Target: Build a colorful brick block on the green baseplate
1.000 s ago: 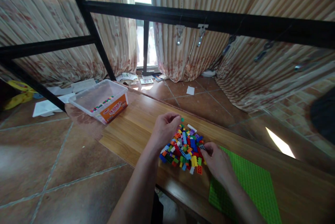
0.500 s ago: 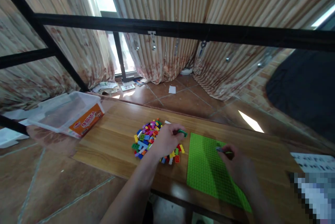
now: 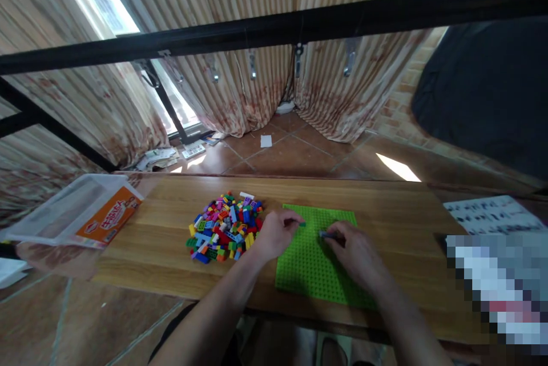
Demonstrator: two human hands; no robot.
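Observation:
A bright green studded baseplate (image 3: pixel 308 263) lies on the wooden table, partly covered by my hands and their shadow. My left hand (image 3: pixel 278 234) is over the plate's left edge, its fingertips pinching a small dark green brick (image 3: pixel 302 224). Over the middle of the plate, my right hand (image 3: pixel 349 246) grips a small grey brick (image 3: pixel 324 234) between thumb and finger. Whether either brick touches the studs I cannot tell. A heap of mixed coloured bricks (image 3: pixel 222 226) spreads on the table just left of my left hand.
At the table's left end stands a clear plastic box (image 3: pixel 55 212) with an orange label. A printed white sheet (image 3: pixel 492 212) and a blurred-out item (image 3: pixel 496 292) are at the right. A black metal bar (image 3: pixel 257 32) crosses beyond the table (image 3: pixel 162 229).
My left hand has moved right, from above the heap to the baseplate, carrying the green brick. The two hands are closer together. The whole view has turned slightly.

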